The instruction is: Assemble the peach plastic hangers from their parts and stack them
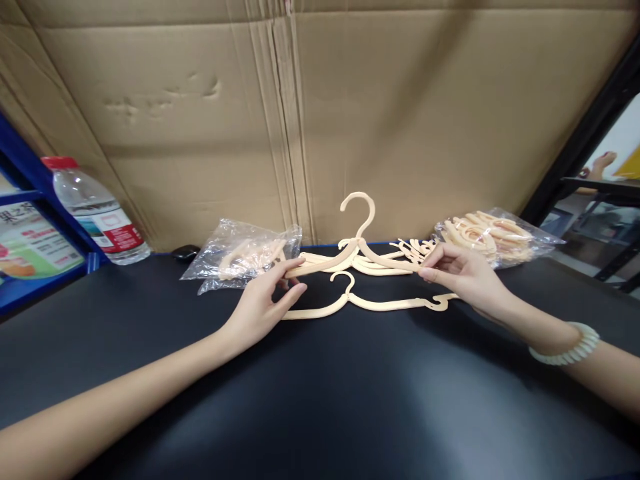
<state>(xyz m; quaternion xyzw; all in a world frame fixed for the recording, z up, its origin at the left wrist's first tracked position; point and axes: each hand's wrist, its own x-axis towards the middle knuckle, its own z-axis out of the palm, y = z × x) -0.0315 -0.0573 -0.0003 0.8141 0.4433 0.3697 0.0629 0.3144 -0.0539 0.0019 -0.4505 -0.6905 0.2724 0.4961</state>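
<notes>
A cream clothes hanger (367,248) is held up by its two ends, its hook pointing upward. My left hand (265,297) grips the left end between thumb and fingers. At the opposite end, my right hand (463,275) pinches the tip. A second cream hanger (380,306) lies flat on the table just in front, its left end partly hidden by my left hand. Behind the held one, several stacked hangers (373,269) rest on the table. Small loose cream hook pieces (415,249) lie near my right hand's fingers.
Clear plastic bags with cream parts stand at the back, a left bag (240,257) and a right bag (493,237). A water bottle (100,213) leans at the left by a blue shelf (30,280). Cardboard (200,120) walls off the black table (320,400). Someone's hand (603,162) shows far right.
</notes>
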